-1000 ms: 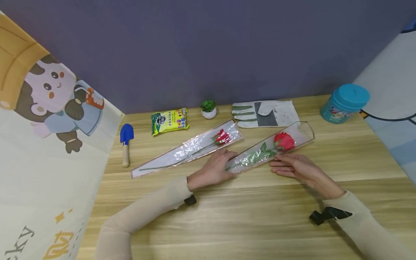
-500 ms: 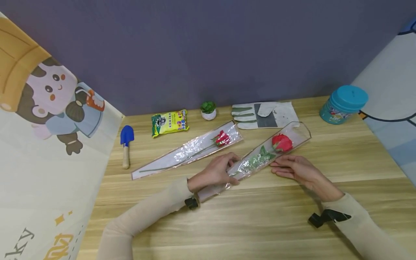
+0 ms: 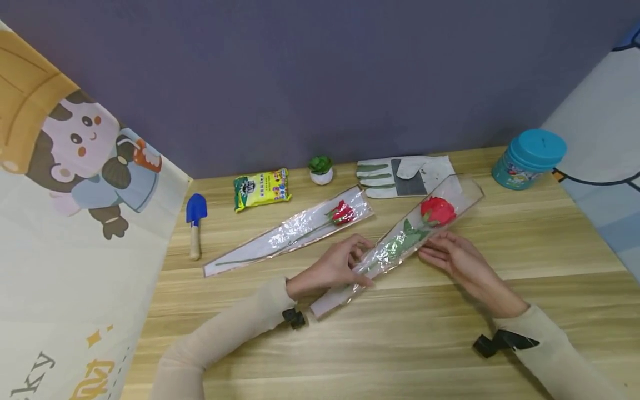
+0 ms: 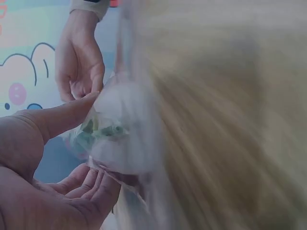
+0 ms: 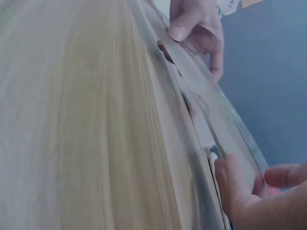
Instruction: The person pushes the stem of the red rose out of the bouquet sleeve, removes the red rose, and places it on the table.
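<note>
Left hand [image 3: 334, 265] pinches the lower half of the wrapped rose [image 3: 400, 238], thumb on top and fingers under the clear sleeve, roughly where the stem and leaves sit; the left wrist view confirms film between thumb and fingers. Right hand [image 3: 452, 256] takes hold of the same sleeve just below the red bloom [image 3: 438, 211], fingers curled against its edge. The rose runs diagonally over the wooden table [image 3: 410, 328], narrow tail end near the left wrist, bloom end raised toward the work glove [image 3: 406, 175]; whether the tail touches the wood I can't tell. Handling judgement: very light, film is slick and crinkly, collapses under squeeze, so no stiffness apart from the thin stem inside. Bloom is the fragile bit, keep fingers off it. Best hold is through the film onto the stem, mid-length plus just under the head, as now. Second wrapped rose [image 3: 295, 229] lies flat just beyond the left hand, apart. Further back: snack packet [image 3: 261, 189], small potted plant [image 3: 320, 168], blue trowel [image 3: 195, 223], teal tub [image 3: 529, 158] at far right.
</note>
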`<state>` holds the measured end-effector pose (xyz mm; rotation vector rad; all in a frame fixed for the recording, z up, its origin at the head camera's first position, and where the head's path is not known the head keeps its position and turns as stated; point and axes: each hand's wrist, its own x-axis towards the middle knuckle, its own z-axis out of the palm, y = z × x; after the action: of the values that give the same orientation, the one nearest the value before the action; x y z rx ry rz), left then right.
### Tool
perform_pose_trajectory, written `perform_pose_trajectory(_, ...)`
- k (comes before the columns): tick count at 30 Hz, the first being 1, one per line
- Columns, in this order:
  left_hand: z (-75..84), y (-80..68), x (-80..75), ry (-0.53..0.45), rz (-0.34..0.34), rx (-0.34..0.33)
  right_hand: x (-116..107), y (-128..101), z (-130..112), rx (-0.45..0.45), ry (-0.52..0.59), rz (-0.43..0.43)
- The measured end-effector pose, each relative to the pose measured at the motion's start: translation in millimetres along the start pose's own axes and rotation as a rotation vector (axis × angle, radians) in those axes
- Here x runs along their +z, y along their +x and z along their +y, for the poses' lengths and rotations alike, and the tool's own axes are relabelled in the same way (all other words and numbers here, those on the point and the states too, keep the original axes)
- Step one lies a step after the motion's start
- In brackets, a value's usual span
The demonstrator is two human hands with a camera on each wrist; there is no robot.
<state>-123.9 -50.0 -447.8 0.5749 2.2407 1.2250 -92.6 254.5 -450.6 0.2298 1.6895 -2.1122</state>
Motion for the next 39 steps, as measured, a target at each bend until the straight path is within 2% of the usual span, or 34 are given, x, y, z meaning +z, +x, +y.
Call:
perform_pose_trajectory(3,2.4,0.8,3.6,-0.002,0.0,0.04,5,-1,-1,-0.057,0.069,0.007)
perform_pose_trajectory(9,8.5,0.8,9.8,-0.046,-0.002,0.065,17,-1,-6,-0.168,0.188,0.048)
perform_pose_trajectory(16,12.2,0.0,15.0,-0.098,0.051,0.117,30,3,-16,-0.189,0.146,0.16)
perform_pose_trajectory(21,13.8,-0.1,20.1,-0.145,0.072,0.162,37,8,-21,-0.193,0.162,0.173)
perform_pose_trajectory(25,14.6,-1.0,23.2,-0.134,0.076,0.196,42,12,-25,-0.199,0.15,0.168)
perform_pose_trajectory(33,16.9,-5.5,25.9,-0.128,0.081,0.192,48,20,-31,-0.263,0.139,0.181)
perform_pose_trajectory(39,14.9,-10.7,23.3,-0.2,0.077,0.197,49,23,-39,-0.303,0.113,0.201)
